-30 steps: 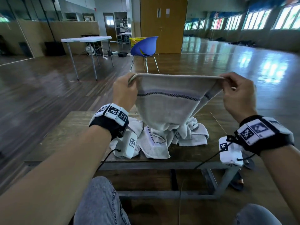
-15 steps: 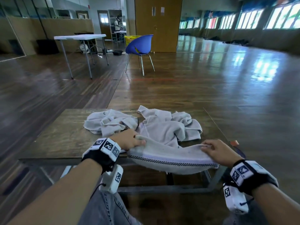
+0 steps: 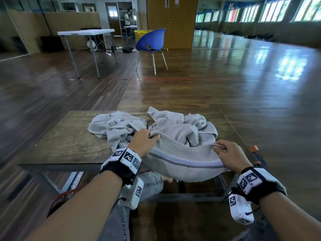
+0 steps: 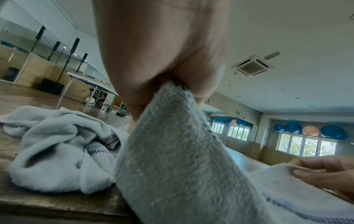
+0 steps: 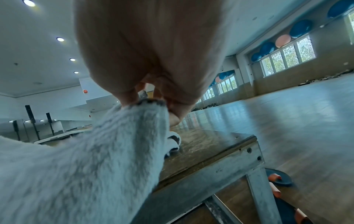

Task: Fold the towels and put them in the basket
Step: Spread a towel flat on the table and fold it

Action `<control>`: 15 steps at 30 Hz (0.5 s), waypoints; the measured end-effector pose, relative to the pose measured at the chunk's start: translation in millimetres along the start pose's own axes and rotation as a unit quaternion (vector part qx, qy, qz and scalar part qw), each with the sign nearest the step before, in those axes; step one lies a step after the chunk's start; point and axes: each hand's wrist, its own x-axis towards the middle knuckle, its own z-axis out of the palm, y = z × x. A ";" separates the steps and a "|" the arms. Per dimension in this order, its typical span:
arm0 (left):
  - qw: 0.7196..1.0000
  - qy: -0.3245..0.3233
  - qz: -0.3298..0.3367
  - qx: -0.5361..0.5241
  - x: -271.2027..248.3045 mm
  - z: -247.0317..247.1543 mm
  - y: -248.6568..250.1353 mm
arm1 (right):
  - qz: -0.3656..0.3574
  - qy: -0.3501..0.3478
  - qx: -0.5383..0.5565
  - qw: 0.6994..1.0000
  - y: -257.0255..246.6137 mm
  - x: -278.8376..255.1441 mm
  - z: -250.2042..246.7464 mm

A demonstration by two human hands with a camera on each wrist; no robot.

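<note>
ur left hand (image 3: 145, 139) pinches one corner of the towel (image 3: 182, 160), fingers curled tight round it; left wrist view shows the cloth coming straight out of the fist. ur right hand (image 3: 229, 156) pinches the other corner between thumb and fingertips, narrow grip, only a small bit of cloth in it. towel sags between the two hands at 6 o'clock on the table (image 3: 66, 143), its striped edge hanging off the near rim over ur lap.

rest of the towels (image 3: 173, 129) sit crumpled in a pile at 12 o'clock from ur hands, touching the held one. yellow basket (image 3: 141, 33) is well apart, far across the floor at 12 o'clock behind the blue chair (image 3: 152, 40).

risks, my guess: right pinch is shallow, so a tug to flatten could slip that corner out. held towel lies against the pile, so pulling may drag other towels w/ it or off the table. most of its weight hangs over the edge, so letting go on either side prob drops it on the floor. corners not level = crooked fold.
</note>
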 end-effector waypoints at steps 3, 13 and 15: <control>1.000 0.011 -0.026 -0.006 10.3 10.5 -5.7 | 0.003 0.027 0.026 0.999 1.4 6.4 5.1; 0.994 -0.074 -0.051 0.066 56.8 45.4 -20.4 | -0.008 -0.018 0.049 0.999 -4.7 48.1 33.8; 0.992 -0.089 -0.045 0.078 65.7 52.1 -18.4 | -0.029 -0.036 0.041 0.998 -6.6 60.5 38.9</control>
